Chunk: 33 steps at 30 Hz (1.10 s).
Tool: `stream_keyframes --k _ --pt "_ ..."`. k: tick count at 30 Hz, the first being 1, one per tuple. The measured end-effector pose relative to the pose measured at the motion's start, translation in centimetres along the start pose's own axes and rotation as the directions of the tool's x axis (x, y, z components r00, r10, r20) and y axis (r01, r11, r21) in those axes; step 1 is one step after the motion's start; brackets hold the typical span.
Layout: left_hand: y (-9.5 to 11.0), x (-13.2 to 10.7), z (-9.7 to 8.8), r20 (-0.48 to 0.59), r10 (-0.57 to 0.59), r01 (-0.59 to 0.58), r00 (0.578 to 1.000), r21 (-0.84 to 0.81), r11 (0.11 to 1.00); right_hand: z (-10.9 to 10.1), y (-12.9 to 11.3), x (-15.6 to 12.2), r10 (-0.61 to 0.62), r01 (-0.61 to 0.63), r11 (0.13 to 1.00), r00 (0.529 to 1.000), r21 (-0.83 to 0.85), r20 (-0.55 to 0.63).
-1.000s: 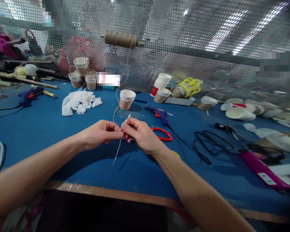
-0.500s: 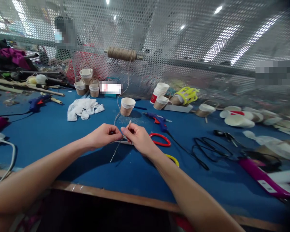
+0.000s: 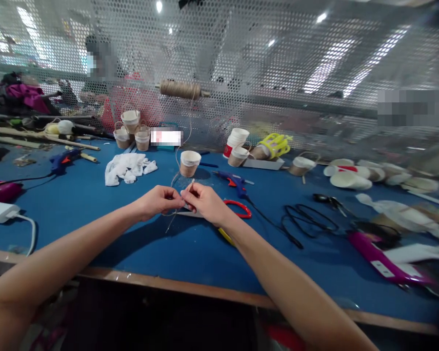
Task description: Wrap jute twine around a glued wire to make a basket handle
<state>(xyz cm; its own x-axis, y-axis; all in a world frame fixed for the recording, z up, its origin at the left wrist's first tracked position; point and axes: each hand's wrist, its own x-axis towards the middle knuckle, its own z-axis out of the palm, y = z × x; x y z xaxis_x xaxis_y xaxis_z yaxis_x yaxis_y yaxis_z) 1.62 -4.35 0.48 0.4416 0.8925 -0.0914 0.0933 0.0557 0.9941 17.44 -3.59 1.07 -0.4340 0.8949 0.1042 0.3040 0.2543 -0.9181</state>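
My left hand (image 3: 160,202) and my right hand (image 3: 207,204) meet fingertip to fingertip above the blue table. Both pinch thin brown twine (image 3: 190,122), which runs down from a spool (image 3: 179,89) on the mesh panel. A small loop and a loose end of it hang below my left fingers. A pale tip sticks up from my right fingers; what it belongs to is hidden. Beneath my hands lie scissors (image 3: 246,208) with red and yellow handles, partly covered by my right arm. Just beyond stands a small cup (image 3: 189,165) with a brown wrap and white rim.
A blue glue gun (image 3: 237,183) lies right of the cup, its cord trailing right. Crumpled white cloth (image 3: 126,167), handled cups (image 3: 130,119) and another glue gun (image 3: 60,163) are leftward. Paper cups (image 3: 237,139), more cups (image 3: 351,178) and a purple power strip (image 3: 388,261) are rightward.
The twine's loose end, straight before, now has a small loop under my left fingers. My hands stay pinched together. The whole view has shifted slightly.
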Motion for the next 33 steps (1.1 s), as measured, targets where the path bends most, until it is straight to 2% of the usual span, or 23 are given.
stream_keyframes --k 3,9,11,14,16,21,28,33 --pt "-0.6 0.0 -0.2 -0.050 0.039 -0.035 0.998 0.064 0.997 0.4 0.1 0.3 0.035 -0.038 0.997 0.998 -0.068 -0.048" --pt "-0.6 -0.5 -0.3 -0.054 0.048 -0.043 0.997 0.091 0.995 1.3 0.6 0.3 0.080 -0.081 0.997 0.993 -0.007 -0.087" --pt "-0.5 -0.6 -0.3 -0.043 0.038 -0.036 0.998 0.053 0.998 1.3 0.8 0.2 0.109 -0.101 0.990 0.991 0.095 -0.074" --pt "-0.4 -0.6 -0.2 0.001 -0.007 0.007 1.000 -0.070 0.998 1.3 0.8 0.0 0.112 -0.110 0.943 0.994 0.314 0.010" --pt "-0.4 -0.7 -0.2 0.035 -0.035 0.040 0.999 -0.145 0.989 1.2 0.7 -0.1 0.104 -0.112 0.921 0.994 0.372 0.040" --pt "0.1 -1.0 -0.4 0.093 -0.066 0.080 0.993 -0.146 0.986 1.0 0.3 -0.5 0.123 -0.116 0.947 0.992 0.300 -0.005" --pt "0.2 -1.2 -0.5 0.049 -0.008 -0.001 0.999 0.177 0.984 0.9 0.7 -0.4 0.088 -0.084 0.983 0.996 0.161 -0.014" --pt "0.2 -1.3 -0.4 0.019 -0.030 0.026 0.999 0.207 0.978 0.8 0.8 -0.5 0.056 -0.054 0.997 0.998 0.059 -0.032"
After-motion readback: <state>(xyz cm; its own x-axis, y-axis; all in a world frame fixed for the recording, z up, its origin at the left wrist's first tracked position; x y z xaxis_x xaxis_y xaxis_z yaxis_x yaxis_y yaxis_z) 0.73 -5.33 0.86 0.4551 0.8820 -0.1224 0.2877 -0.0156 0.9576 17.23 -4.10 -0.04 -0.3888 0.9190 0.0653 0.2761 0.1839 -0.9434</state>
